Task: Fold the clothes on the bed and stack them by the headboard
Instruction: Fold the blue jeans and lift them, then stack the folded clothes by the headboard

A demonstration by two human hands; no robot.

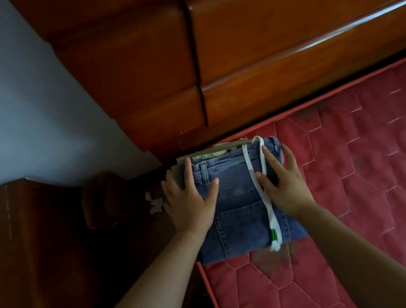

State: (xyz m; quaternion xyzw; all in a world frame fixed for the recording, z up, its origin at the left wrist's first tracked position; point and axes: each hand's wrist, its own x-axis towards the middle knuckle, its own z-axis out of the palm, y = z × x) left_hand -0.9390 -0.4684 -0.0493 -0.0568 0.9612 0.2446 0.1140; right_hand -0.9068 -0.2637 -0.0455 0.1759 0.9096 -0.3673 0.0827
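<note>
Folded blue jeans (240, 205) lie on top of a small stack of clothes at the corner of the red quilted mattress (352, 187), close to the wooden headboard (262, 58). A white drawstring (270, 212) with green marks trails across the denim and hangs over its near edge. Beige and green-patterned fabric (209, 154) peeks out under the jeans at the far side. My left hand (189, 201) lies flat with spread fingers on the left side of the stack. My right hand (285, 182) presses flat on the right side, beside the drawstring.
A dark wooden nightstand (30, 249) stands left of the bed, with crumpled white bits (155, 205) in the gap beside it. A pale blue wall (13, 99) rises behind. The mattress stretches away to the right.
</note>
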